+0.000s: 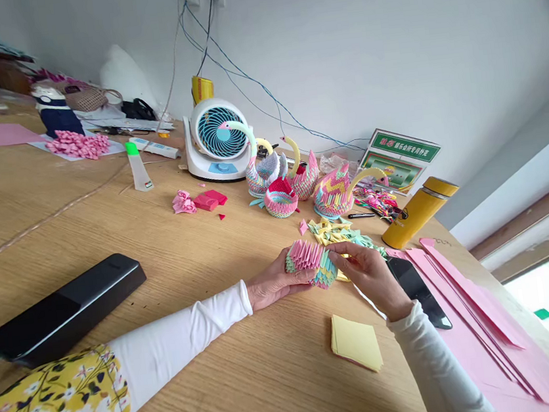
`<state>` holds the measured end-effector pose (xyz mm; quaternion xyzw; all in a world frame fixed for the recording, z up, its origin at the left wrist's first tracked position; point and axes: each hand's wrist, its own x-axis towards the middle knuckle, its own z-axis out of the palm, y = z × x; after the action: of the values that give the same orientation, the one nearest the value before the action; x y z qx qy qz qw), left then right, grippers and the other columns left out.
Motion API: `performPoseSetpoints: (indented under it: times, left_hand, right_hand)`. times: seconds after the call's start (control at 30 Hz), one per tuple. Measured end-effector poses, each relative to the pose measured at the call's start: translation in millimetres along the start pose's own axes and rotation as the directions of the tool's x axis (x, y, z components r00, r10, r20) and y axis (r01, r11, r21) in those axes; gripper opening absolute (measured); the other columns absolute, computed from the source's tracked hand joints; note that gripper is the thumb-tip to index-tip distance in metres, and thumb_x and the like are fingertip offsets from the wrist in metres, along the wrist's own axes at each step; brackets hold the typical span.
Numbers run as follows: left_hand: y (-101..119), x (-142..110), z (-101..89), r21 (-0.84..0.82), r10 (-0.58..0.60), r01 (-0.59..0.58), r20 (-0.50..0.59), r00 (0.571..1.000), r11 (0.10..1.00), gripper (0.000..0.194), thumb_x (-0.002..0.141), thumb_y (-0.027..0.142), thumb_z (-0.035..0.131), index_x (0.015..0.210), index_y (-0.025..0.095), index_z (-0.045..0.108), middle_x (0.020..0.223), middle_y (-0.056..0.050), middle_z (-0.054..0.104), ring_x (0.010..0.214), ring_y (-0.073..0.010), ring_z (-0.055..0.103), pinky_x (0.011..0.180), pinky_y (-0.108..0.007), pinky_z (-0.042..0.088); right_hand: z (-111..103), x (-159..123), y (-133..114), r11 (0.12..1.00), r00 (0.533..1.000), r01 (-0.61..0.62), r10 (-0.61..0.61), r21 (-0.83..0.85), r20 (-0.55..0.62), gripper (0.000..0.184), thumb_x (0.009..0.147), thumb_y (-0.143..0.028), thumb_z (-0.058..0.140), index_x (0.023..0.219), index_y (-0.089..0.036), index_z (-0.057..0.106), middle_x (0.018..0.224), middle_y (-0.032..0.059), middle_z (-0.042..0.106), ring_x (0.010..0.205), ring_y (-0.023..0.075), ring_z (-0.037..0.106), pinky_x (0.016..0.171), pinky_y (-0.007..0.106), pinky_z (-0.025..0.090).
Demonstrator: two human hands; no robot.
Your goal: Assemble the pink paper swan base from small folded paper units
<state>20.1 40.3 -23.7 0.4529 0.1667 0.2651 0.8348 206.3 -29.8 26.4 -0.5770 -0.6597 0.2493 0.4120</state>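
Note:
My left hand point(278, 281) is closed around a small round origami body point(306, 255) built from many folded paper pieces, pink on top with green, yellow and blue lower down. My right hand point(361, 269) pinches at its right edge, over the light green pieces; whether a separate loose piece is between those fingertips is hidden. Just behind the hands lies a pile of loose yellow and green folded pieces point(331, 231). A stack of square yellow paper point(354, 344) lies in front of the right hand.
Finished paper swans point(333, 192) and a small pink paper bowl point(280, 199) stand farther back, near a white fan point(219, 136). A yellow flask point(417, 213), a phone point(417, 289) and pink sheets point(487, 334) are at right. A black device point(68, 309) and glue bottle point(138, 168) are left.

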Motion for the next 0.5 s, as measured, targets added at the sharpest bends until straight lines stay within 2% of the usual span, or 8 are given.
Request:
performPoseSetpoints:
  times: [0.2,0.5]
  left_hand:
    - [-0.3,-1.5,2.9,0.007,0.021,-0.021,-0.043,0.999,1.000,0.060,0.063,0.025,0.083,0.110,0.023,0.046,0.115,-0.004,0.055,0.113,-0.0208,0.053,0.104,-0.045,0.036]
    - [-4.0,1.0,1.3,0.084,0.096,-0.089,-0.073,0.993,0.992,0.069,0.065,0.025,0.081,0.119,0.024,0.037,0.112,-0.004,0.053,0.103,-0.0180,0.055,0.096,-0.043,0.041]
  right_hand:
    - [-0.4,0.2,3.7,1.000,1.000,-0.009,0.009,-0.004,0.009,0.025,0.087,-0.042,0.055,0.096,-0.021,0.066,0.090,0.0051,0.068,0.083,0.0186,0.061,0.073,0.029,0.050]
    - [-0.4,0.8,5.9,1.000,1.000,-0.020,0.020,-0.015,0.002,0.028,0.086,-0.043,0.054,0.097,-0.020,0.067,0.093,0.0066,0.068,0.087,0.0198,0.061,0.076,0.032,0.050]
